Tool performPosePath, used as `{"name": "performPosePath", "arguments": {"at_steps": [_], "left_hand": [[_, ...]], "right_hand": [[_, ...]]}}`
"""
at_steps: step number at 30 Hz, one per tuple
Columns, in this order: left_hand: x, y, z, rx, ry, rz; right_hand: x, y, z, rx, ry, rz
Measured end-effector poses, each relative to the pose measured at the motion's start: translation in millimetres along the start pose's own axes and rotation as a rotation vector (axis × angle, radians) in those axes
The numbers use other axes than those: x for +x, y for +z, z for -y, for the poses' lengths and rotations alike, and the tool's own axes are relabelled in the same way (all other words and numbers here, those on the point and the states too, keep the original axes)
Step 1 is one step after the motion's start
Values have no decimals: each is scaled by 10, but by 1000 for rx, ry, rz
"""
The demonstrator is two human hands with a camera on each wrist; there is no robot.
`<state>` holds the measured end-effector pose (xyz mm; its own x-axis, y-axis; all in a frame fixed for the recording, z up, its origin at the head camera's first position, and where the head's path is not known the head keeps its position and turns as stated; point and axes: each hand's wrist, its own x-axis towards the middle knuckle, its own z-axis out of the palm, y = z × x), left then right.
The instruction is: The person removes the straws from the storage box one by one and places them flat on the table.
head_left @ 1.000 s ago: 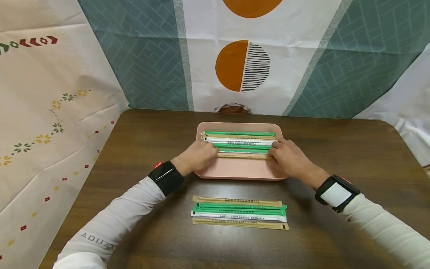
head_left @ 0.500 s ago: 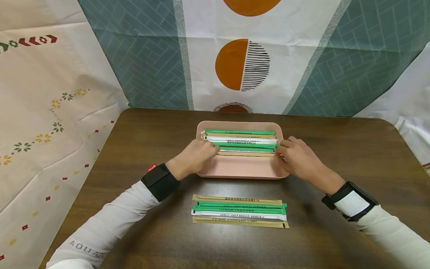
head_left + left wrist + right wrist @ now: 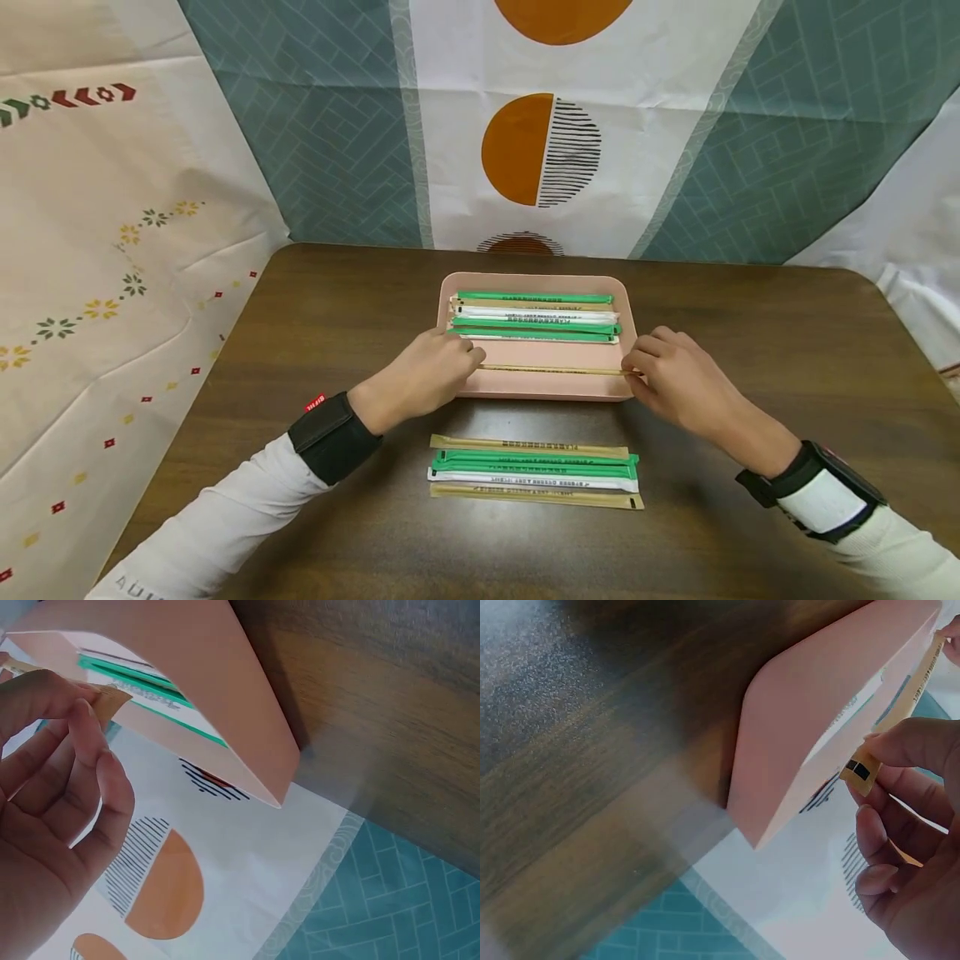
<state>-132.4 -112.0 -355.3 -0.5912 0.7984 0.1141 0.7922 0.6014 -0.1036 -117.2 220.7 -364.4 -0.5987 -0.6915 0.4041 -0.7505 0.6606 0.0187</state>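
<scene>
A slim tan paper-wrapped straw (image 3: 555,369) stretches level between both hands, over the front part of the pink tray (image 3: 540,387). My left hand (image 3: 427,372) pinches its left end between thumb and fingers; in the left wrist view the tan tip (image 3: 112,702) sticks out past them. My right hand (image 3: 678,385) pinches the other end, and the right wrist view shows a black mark (image 3: 860,771) there. Behind it in the tray lie several wrapped straws side by side: a green straw (image 3: 536,297) at the back, then tan, white and more green ones.
On the brown table (image 3: 360,525) in front of the tray lies a second row of wrapped straws: a tan straw (image 3: 525,447), green ones, a white straw (image 3: 532,480) and another tan straw (image 3: 536,497). A patterned cloth (image 3: 337,150) hangs behind the table.
The tan straw, earlier against the front of the row in the tray, is now lifted away toward the person, held at both ends. Both hands moved nearer; the other straws stayed.
</scene>
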Motion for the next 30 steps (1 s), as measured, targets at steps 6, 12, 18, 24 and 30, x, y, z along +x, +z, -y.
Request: {"name": "performPosePath", "arguments": {"at_steps": [6, 12, 18, 24, 30], "left_hand": [[-99, -25, -76, 38, 48, -66], [-197, -47, -139, -13, 54, -88], [-275, -78, -188, -20, 65, -103], [-356, -129, -219, -21, 64, -145], [-425, -149, -245, -45, 59, -183]], "right_hand": [[-52, -14, 64, 4, -34, -29], [-150, -42, 169, 25, -22, -30], [-238, -71, 236, 38, -40, -37], [-279, -114, 290, 70, -59, -57], [-292, -155, 364, 75, -60, -71]]}}
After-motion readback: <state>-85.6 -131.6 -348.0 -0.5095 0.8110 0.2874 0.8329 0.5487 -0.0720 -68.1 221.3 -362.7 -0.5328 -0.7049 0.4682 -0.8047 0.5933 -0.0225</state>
